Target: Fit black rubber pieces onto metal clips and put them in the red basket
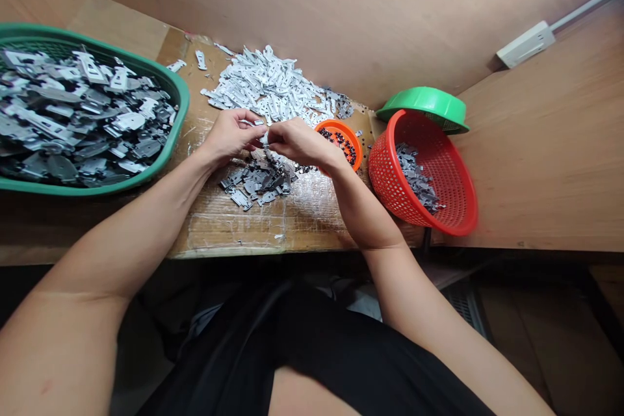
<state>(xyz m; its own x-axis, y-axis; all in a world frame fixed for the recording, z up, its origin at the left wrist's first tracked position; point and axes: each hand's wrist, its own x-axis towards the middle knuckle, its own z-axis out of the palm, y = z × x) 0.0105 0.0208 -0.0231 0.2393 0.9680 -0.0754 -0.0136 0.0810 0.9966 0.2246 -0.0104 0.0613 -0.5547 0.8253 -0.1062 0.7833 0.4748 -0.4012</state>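
My left hand [233,136] is closed, its thumb and fingers pinching a small silvery metal part [258,122]. My right hand [298,142] meets it at the fingertips, its fingers curled in; whatever they grip is hidden. Just below both hands lies a small heap of grey metal parts [258,181]. Behind them spreads a larger pile of flat, pale metal pieces [273,84]. Close to my right wrist sits a shallow orange dish [359,151] holding small dark pieces [341,142], partly covered by my forearm.
At left stands a big green basket [181,110] heaped with metal parts. A red perforated basket [385,169] leans at the right with grey parts inside. Behind it is a bright green basket [429,107]. Wooden panels [341,13] enclose the cardboard-covered worktop [219,234]; a power socket [526,44] is on the wall.
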